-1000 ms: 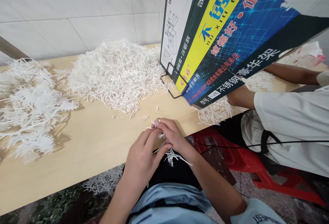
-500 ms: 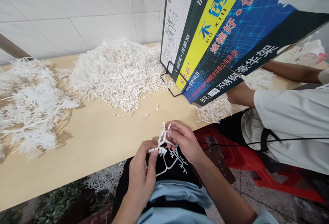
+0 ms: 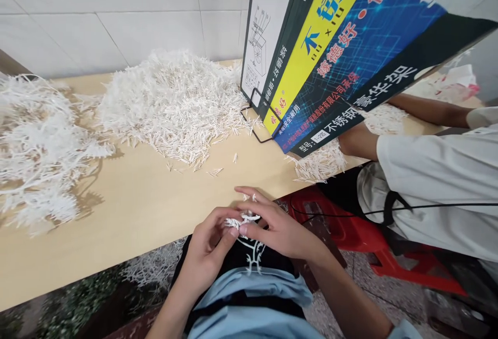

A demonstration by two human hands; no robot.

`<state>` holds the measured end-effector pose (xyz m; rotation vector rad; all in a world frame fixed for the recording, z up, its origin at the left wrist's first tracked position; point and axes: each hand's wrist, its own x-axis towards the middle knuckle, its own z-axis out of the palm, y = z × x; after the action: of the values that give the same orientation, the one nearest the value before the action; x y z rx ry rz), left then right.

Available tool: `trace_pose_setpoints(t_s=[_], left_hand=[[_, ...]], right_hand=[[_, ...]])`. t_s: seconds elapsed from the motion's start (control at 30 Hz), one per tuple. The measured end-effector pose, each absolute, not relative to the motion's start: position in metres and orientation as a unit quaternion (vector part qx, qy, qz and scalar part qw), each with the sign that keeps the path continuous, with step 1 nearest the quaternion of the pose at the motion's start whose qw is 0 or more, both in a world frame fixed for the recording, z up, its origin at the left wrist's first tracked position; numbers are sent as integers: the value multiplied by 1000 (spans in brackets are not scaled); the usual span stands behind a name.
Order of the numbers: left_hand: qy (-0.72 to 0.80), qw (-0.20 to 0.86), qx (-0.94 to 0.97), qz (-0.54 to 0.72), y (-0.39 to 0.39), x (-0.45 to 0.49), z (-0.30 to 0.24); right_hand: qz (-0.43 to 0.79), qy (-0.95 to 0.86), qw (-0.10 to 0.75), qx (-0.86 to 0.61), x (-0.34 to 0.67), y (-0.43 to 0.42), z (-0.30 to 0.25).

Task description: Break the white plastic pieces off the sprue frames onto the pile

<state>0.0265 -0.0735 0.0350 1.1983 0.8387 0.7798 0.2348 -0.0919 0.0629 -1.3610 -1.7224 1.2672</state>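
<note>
A white, branching plastic sprue (image 3: 254, 254) is held between my hands over my lap, just off the table's front edge. My left hand (image 3: 212, 245) is closed, its thumb and fingers pinching the sprue's knobbly stubs. From the other side my right hand (image 3: 278, 227) presses its thumb and bent fingers against the upper part, and its index finger reaches over the top. Some branches hang below the hands in front of my dark clothing. The right hand's fingers hide part of the sprue's upper end.
On the table (image 3: 128, 209) lie a big heap of small white sticks (image 3: 175, 106) and, at left, a tangle of branching white sprues (image 3: 35, 157). A large printed box (image 3: 330, 69) stands beside a black wire frame (image 3: 254, 121). A co-worker's white sleeve (image 3: 439, 183) is at right.
My right hand has turned and moved in toward my left, its fingers folding over the sprue's upper end. The hanging branches have swung round. The view has shifted slightly.
</note>
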Motion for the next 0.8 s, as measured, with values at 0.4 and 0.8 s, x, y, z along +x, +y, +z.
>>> trace_pose_setpoints(t_s=[0.4,0.8], left_hand=[[473,700,417,336,-83,30,31],[399,775,416,258,-76,26,36]], right_hand=[[304,-739,277,-533,224,-100,52],[373,-699,297,-532,220,-91,57]])
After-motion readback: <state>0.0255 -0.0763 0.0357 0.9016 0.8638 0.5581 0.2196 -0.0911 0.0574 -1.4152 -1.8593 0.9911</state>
